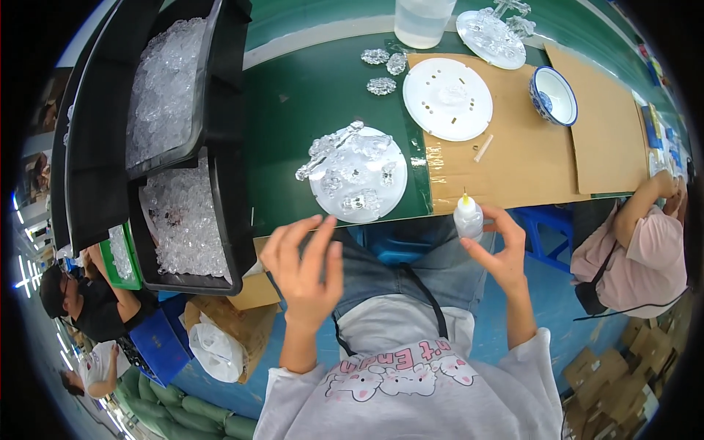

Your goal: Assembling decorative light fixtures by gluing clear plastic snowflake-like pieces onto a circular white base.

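My right hand point(502, 253) holds a small translucent glue bottle point(467, 217) with a yellow tip, upright, just below the table's near edge. My left hand point(304, 268) hovers open with its fingers spread, holding nothing, below a white round disc point(392, 192) that carries several clear crystal pieces. A second white disc point(448, 99), bare apart from slots, lies further back on a brown cardboard sheet point(524, 158). A small white stick point(483, 148) lies on the cardboard beside it.
Black bins point(224, 176) full of clear crystal pieces stand stacked at the left. Loose crystals point(381, 70), a clear tub point(422, 22), a third loaded disc point(490, 37) and a blue-and-white bowl point(555, 95) sit at the back. Another person point(645, 242) sits at the right, others at the lower left.
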`<state>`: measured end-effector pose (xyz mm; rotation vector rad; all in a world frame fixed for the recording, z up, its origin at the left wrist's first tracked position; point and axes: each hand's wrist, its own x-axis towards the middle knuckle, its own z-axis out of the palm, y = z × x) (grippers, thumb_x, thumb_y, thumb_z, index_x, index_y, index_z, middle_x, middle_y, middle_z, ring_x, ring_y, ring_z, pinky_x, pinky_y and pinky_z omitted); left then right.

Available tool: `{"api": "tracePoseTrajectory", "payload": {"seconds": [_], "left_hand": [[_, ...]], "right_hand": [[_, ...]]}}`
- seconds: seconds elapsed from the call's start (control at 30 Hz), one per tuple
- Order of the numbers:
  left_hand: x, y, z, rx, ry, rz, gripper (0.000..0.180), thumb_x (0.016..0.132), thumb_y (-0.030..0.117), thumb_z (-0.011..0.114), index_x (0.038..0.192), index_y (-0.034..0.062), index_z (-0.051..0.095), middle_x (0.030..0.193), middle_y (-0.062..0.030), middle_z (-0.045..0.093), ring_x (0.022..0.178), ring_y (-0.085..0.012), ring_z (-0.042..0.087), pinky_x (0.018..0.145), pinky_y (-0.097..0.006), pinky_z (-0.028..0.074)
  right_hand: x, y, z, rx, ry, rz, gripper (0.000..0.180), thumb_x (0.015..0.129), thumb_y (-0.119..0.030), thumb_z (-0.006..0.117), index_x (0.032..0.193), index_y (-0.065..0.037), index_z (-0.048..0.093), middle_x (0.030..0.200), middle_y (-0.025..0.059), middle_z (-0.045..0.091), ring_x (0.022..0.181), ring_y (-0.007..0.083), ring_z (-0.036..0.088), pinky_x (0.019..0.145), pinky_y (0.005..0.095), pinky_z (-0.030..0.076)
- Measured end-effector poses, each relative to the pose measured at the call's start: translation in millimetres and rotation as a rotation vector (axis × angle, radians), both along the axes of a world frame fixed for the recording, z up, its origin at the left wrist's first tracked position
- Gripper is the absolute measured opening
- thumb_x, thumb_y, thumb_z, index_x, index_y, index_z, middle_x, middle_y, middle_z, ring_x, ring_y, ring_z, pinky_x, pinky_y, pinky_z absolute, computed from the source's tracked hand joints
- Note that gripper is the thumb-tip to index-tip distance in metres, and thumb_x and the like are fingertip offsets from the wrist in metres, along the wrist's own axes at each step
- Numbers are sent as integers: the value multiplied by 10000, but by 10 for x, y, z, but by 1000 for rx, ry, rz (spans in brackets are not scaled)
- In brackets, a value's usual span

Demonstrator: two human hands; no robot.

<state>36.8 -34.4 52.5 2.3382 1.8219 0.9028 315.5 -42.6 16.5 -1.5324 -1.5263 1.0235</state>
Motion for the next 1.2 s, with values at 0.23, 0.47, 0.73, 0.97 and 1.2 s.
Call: {"api": "tracePoseTrajectory", "payload": {"seconds": [0.23,0.47,0.73,0.97,1.2], "left_hand": [[335,97,-15,95,-106,78,323,661,54,775,974,80,701,940,-54,604,878,-251,499,765,-349,403],[702,421,-69,39,81,-62,305,725,-2,706,1020,74,689,931,-54,607,776,-236,494,601,-306,417],[559,474,-128,-122,186,-134,400,761,-36,614,1130,114,659,877,-94,493,790,-263,438,686,-348,396],[523,507,-162,-191,205,-140,431,754,-50,595,1145,121,650,894,-98,477,815,-267,419,714,-351,387],[480,555,-119,-174,232,-187,417,732,7,642,1138,104,645,893,-87,477,782,-253,426,688,-348,398]], "right_hand": [[151,46,63,74,-47,1,440,676,-110,752,1077,3,609,998,90,655,898,165,629,733,280,495],[186,59,-35,69,35,-18,446,666,-111,763,1073,-5,616,999,91,661,868,169,630,700,272,491],[426,327,89,182,-229,168,445,641,-123,768,1059,-47,639,950,85,664,811,199,634,649,268,492],[422,609,189,266,-416,303,452,631,-98,758,1070,-98,650,952,85,649,812,244,628,672,305,508],[438,897,139,337,-555,370,486,643,-74,740,1114,-144,641,1000,74,639,874,238,620,719,328,516]]}}
